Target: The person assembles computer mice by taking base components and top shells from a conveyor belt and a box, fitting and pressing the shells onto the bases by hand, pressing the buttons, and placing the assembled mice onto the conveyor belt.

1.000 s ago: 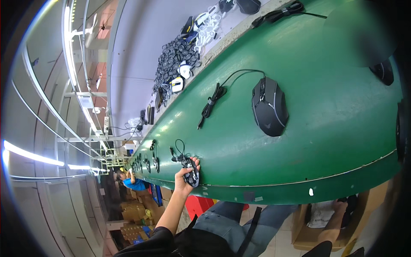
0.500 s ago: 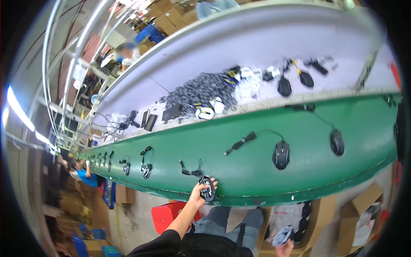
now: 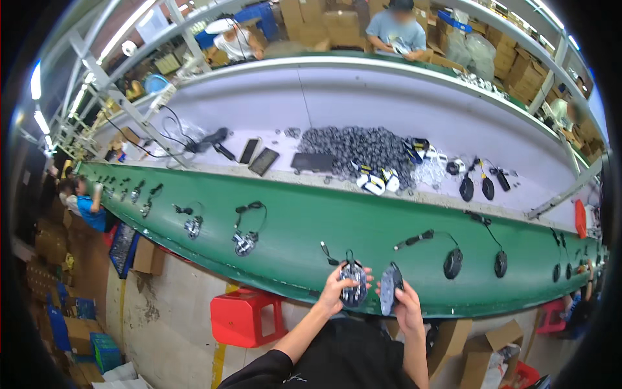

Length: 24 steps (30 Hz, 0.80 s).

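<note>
Both hands are busy at the near edge of the green conveyor belt (image 3: pixel 363 227). Left hand (image 3: pixel 334 293) is curled around an open mouse base (image 3: pixel 354 285), its circuit side up, fingers wrapped over the far rim and the thumb underneath; the base sits right at the belt's lip. Right hand (image 3: pixel 407 303) grips a dark mouse top shell (image 3: pixel 391 285) by its lower end, holding it upright just at 3 o'clock of the base, the two parts near but not joined.

A thin cable (image 3: pixel 330 254) trails from the base toward 10 o'clock across the belt. My judgement: that cable is the main risk. If the shell is pressed down while the cable lies across the seam, it could be pinched. The base also hangs at the belt's edge, so a loose grip could let it slip off toward the red stool (image 3: pixel 245 318) below.

Further out at 2 o'clock lie two closed black mice (image 3: pixel 452 263) with their cords, close enough that a stray cord could tangle with the held one. At 9 o'clock another open mouse assembly (image 3: pixel 244 242) waits on the belt, and one more (image 3: pixel 192 226) beyond it. On the pale shelf (image 3: pixel 337 110) at 12 o'clock sits a heap of small dark parts (image 3: pixel 356 146), well apart from the hands. Other workers sit along the line and behind the shelf.
</note>
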Motion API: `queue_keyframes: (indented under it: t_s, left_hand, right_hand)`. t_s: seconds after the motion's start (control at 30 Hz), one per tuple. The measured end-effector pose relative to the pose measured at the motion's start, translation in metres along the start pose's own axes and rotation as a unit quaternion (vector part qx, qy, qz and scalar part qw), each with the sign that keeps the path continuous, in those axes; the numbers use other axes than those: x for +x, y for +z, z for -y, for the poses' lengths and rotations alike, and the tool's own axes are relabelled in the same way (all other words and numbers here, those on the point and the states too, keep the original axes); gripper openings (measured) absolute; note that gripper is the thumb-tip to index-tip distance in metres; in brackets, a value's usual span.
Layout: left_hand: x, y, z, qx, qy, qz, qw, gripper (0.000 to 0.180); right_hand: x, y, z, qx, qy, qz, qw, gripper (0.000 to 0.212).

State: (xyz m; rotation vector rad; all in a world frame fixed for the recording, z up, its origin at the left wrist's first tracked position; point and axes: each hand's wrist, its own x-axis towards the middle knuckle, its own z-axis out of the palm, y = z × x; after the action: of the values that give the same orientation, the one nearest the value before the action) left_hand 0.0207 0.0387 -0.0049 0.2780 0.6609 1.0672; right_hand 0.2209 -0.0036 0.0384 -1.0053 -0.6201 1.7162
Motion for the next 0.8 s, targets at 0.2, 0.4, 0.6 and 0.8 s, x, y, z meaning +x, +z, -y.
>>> queue_keyframes:
  t_s: [0.2, 0.4, 0.6, 0.8]
  left_hand:
    - [-0.011, 0.026, -0.056, -0.079, 0.030, 0.002, 0.996, 0.052]
    - [-0.014, 0.020, -0.062, -0.076, 0.062, -0.028, 0.995, 0.056]
    - [-0.026, 0.026, -0.065, -0.022, 0.141, 0.037, 0.989, 0.059]
    - [-0.027, 0.021, -0.073, 0.099, 0.183, 0.059, 0.976, 0.061]
  right_hand:
    - [0.013, 0.106, 0.037, -0.310, -0.101, -0.124, 0.937, 0.055]
    - [0.023, 0.146, 0.022, -0.618, -0.250, -0.034, 0.744, 0.063]
    - [0.025, 0.156, 0.003, -0.671, -0.297, -0.018, 0.679, 0.065]
    - [0.033, 0.146, 0.021, -0.641, -0.251, 0.036, 0.724, 0.068]
